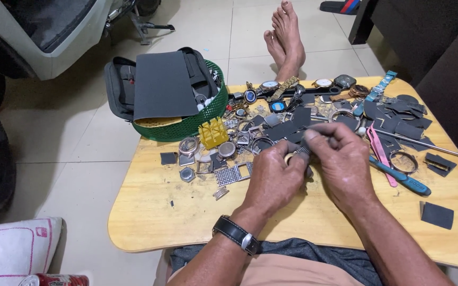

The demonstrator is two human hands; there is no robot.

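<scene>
My left hand [273,179] is closed around a small round metal watch part [289,158] over the middle of the low wooden table [186,217]. My right hand [340,159] pinches a small dark piece [304,150] against that part. The two hands touch each other. A black wristwatch [236,233] sits on my left wrist. Most of the held part is hidden by my fingers.
Watch cases, bezels, straps and dark sandpaper scraps [287,127] litter the table's far half. A green basket [197,119] holds a black pouch and a sandpaper sheet. A yellow holder [213,132], pink tweezers [381,153] and a blue-handled tool [401,179] lie nearby. Bare feet [286,37] rest beyond.
</scene>
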